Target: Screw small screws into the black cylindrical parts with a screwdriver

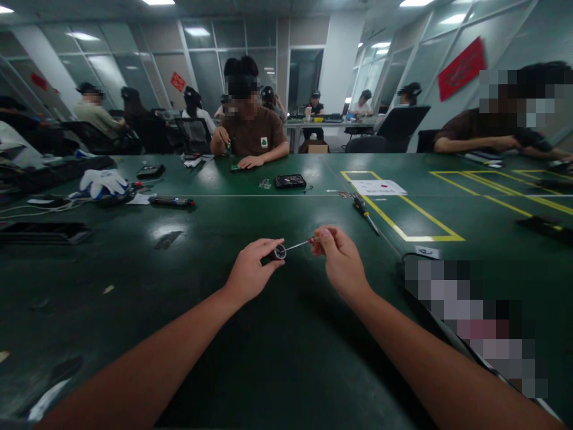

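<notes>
The left hand grips a short dark cylindrical part with a pale rim between its thumb and fingers, which curl only partway in, leaving the ringed end facing right. The right hand is closed in a pinch on the red handle of a slim screwdriver, whose shaft points left to the mouth of that part. Both hands are raised over the green table, ahead of the wearer. As far as can be judged, the work is partway along: part and tool are in hand and lined up, but whether the tip has seated inside, or anything in there is loosened, is too small to tell. The part looks to be in one piece. Farther off lie a yellow-and-black screwdriver, a black housing and small loose pieces.
</notes>
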The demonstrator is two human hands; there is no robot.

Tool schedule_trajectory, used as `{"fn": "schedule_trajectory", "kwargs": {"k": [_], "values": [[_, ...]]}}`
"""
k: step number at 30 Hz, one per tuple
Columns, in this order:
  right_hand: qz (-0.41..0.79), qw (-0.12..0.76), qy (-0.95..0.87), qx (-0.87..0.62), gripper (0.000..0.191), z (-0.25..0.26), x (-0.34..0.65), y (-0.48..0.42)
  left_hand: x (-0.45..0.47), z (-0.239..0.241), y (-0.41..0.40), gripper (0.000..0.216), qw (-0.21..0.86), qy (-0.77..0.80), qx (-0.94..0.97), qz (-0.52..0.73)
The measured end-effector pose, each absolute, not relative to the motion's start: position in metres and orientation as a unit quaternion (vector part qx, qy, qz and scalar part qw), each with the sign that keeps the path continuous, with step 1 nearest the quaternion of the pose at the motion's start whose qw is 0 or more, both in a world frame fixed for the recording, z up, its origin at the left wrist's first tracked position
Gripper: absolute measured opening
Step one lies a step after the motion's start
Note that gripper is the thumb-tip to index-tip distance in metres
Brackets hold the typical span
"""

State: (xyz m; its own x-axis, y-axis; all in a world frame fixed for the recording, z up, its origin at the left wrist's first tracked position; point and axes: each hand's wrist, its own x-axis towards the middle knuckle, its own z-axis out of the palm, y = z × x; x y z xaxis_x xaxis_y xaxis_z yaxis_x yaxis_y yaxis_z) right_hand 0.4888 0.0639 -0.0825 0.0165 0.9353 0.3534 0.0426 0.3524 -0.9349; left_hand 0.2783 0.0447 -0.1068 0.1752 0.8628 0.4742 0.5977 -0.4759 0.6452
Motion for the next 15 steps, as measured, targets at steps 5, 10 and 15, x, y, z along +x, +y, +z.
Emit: {"fn": "schedule_trajectory", "kwargs": {"k": [5, 10, 15], "values": [[0.376, 0.581, -0.581, -0.428, 0.026, -0.0803, 0.4871, 0.0612, 0.2792, -0.1056, 0.0437, 0.049, 0.163, 0.484, 0.752, 0.417], [0.364, 0.582, -0.583, -0.434, 0.026, -0.0797, 0.4861, 0.0595, 0.2792, -0.1055, 0.0428, 0.049, 0.175, 0.470, 0.754, 0.425], [0.363, 0.585, -0.578, -0.439, 0.026, -0.0802, 0.4862, 0.0605, 0.2798, -0.1063, 0.0429, 0.049, 0.175, 0.470, 0.758, 0.417]]}}
